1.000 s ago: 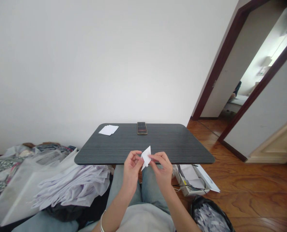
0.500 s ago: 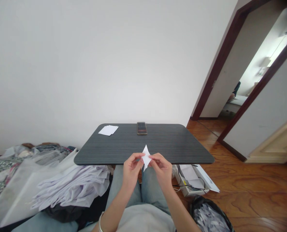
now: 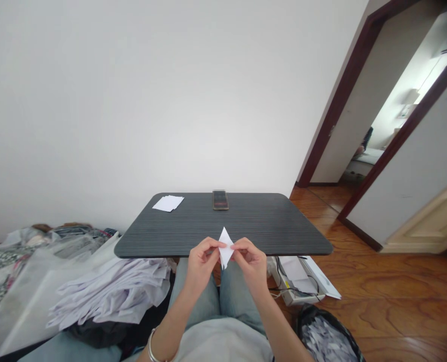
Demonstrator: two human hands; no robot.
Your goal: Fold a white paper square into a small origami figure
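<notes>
A small white folded paper [image 3: 225, 246], diamond-shaped with a pointed top, is held up at the near edge of the dark table [image 3: 268, 221]. My left hand [image 3: 202, 261] pinches its left corner between thumb and fingers. On the opposite side, my right hand [image 3: 250, 261] grips the right corner in the same way. The paper's lower tip shows a split between the two thumbs. Farther back on the tabletop lie a stack of white paper sheets [image 3: 168, 203] at the left and a phone [image 3: 220, 200] near the middle.
Left of my legs, a heap of white cloth [image 3: 114, 289] and plastic bags [image 3: 27, 301] are piled. Under the table's right side sits a white box [image 3: 297, 297] with cables and papers. A black-lined bin [image 3: 327, 337] holds paper scraps. A doorway [image 3: 359, 90] stands at the right.
The folded paper has turned slightly and shifted a little left, showing a fuller diamond face. Both hands keep their pinch on it, the left hand having moved slightly left.
</notes>
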